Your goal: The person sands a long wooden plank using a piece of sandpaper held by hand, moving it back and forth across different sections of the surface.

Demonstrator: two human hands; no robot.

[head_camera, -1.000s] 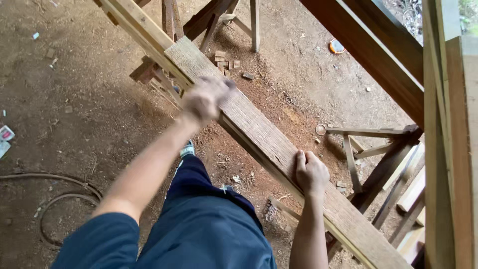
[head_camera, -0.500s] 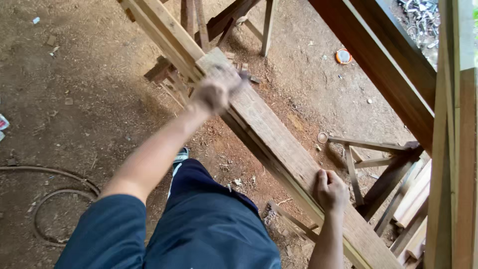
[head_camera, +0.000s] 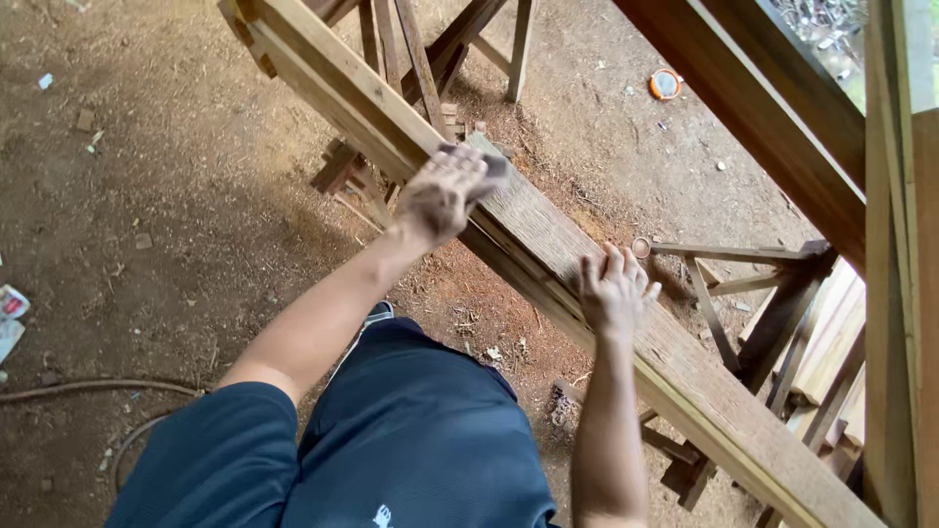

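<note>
Both hands rest on a long wooden plank (head_camera: 548, 244) that runs diagonally from upper left to lower right. Left hand (head_camera: 445, 191) presses flat near the plank's upper end, its grip closed over a small dark pad (head_camera: 494, 166), likely sandpaper, though blur hides the detail. Right hand (head_camera: 614, 288) lies lower down the same plank, fingers spread open and flat, holding nothing. The plank sits directly beneath both palms, carried on a wooden trestle (head_camera: 430, 49) at the top and another trestle (head_camera: 753, 293) at right, above a dirt floor (head_camera: 147, 196) dusted with sawdust. My judgement: the rough grain could drive splinters into bare skin, and a hard push could shift the plank on its supports, since only the spread right hand steadies it.
</note>
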